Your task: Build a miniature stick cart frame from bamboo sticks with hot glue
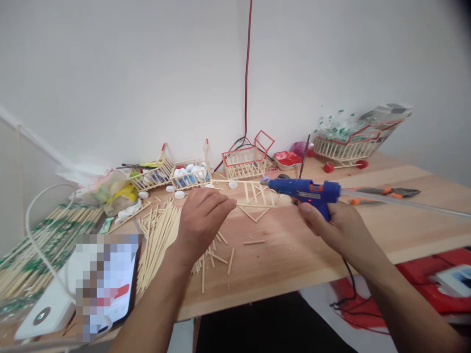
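Observation:
My right hand point(336, 223) grips a blue hot glue gun point(305, 192) with an orange trigger, its nozzle pointing left at a small frame of wooden sticks point(256, 194) lying on the wooden table point(368, 230). A clear glue stick juts out of the gun's back to the right. My left hand point(204, 213) hovers palm down over the table, fingers loosely curled toward the stick frame; I cannot see anything in it. A pile of loose bamboo sticks point(158, 238) lies just left of that hand.
Several stick-built baskets point(245, 162) and a stick cart with red wheels point(348, 147) stand along the wall. Orange-handled pliers point(390, 192) lie at right. A phone point(106, 279), a white box point(47, 306) and packed chopsticks point(33, 250) fill the left. A red cable hangs down the wall.

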Demonstrator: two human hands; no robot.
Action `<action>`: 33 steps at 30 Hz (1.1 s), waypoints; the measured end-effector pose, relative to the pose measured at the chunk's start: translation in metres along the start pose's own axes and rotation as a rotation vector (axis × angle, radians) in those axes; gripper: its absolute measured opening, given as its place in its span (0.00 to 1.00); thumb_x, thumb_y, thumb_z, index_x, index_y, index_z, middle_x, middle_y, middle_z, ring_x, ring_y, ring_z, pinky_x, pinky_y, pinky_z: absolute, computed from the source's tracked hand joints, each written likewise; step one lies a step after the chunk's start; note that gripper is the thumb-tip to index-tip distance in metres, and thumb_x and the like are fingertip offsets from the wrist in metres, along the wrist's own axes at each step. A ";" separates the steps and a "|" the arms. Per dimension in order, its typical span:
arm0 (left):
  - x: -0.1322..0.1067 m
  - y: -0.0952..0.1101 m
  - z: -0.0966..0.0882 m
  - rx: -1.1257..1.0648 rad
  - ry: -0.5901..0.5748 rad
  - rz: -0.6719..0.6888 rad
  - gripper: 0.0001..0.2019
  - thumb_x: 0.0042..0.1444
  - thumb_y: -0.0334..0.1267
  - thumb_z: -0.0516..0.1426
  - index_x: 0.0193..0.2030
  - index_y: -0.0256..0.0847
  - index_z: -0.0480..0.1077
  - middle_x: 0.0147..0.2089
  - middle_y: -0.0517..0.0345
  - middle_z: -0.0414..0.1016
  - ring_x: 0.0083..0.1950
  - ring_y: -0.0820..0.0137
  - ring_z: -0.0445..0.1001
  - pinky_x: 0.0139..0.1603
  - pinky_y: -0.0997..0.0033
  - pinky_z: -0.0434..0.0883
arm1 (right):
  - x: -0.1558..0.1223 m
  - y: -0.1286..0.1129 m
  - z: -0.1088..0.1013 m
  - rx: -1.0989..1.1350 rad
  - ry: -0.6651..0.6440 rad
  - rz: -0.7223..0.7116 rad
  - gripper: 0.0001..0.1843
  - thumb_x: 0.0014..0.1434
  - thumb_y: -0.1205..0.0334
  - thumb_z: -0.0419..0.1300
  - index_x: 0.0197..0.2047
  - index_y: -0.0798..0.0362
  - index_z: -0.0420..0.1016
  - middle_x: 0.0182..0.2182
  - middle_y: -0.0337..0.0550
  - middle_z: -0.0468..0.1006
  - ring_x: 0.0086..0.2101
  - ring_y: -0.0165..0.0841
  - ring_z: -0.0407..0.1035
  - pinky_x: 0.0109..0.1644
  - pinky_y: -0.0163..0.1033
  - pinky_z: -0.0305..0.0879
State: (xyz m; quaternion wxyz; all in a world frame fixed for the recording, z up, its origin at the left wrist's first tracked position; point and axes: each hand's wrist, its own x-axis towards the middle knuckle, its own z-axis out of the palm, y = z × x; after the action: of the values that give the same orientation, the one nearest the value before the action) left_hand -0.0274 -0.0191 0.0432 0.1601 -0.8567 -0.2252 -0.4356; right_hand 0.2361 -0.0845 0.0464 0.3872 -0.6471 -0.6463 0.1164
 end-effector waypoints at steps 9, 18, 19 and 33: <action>0.001 -0.001 0.002 0.003 -0.008 -0.008 0.08 0.57 0.27 0.59 0.43 0.41 0.72 0.37 0.56 0.79 0.41 0.67 0.71 0.44 0.63 0.66 | -0.005 0.004 0.002 0.091 -0.063 0.025 0.26 0.59 0.40 0.50 0.21 0.52 0.62 0.16 0.39 0.64 0.20 0.29 0.59 0.23 0.35 0.54; 0.000 -0.002 0.004 0.047 0.011 -0.015 0.07 0.57 0.28 0.59 0.42 0.41 0.72 0.36 0.56 0.79 0.40 0.67 0.71 0.42 0.64 0.65 | -0.011 0.002 0.010 0.222 -0.197 0.033 0.27 0.61 0.40 0.51 0.20 0.52 0.59 0.15 0.36 0.60 0.18 0.26 0.55 0.21 0.33 0.51; 0.000 -0.002 0.004 0.052 0.010 -0.016 0.07 0.57 0.28 0.59 0.42 0.41 0.72 0.36 0.56 0.79 0.40 0.67 0.72 0.42 0.64 0.65 | -0.011 0.002 0.011 0.234 -0.203 0.040 0.27 0.61 0.40 0.51 0.20 0.52 0.59 0.15 0.36 0.60 0.18 0.26 0.55 0.21 0.33 0.51; -0.002 -0.003 0.008 0.055 0.059 -0.165 0.03 0.58 0.32 0.58 0.38 0.39 0.74 0.34 0.56 0.78 0.38 0.69 0.74 0.40 0.68 0.68 | -0.007 0.006 0.004 0.497 -0.145 0.139 0.24 0.62 0.40 0.52 0.29 0.55 0.68 0.20 0.38 0.65 0.19 0.26 0.56 0.24 0.36 0.50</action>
State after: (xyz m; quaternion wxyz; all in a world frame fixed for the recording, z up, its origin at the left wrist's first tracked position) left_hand -0.0242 -0.0130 0.0373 0.1535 -0.8173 -0.3021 -0.4660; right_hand 0.2371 -0.0885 0.0369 0.4781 -0.5649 -0.5779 0.3440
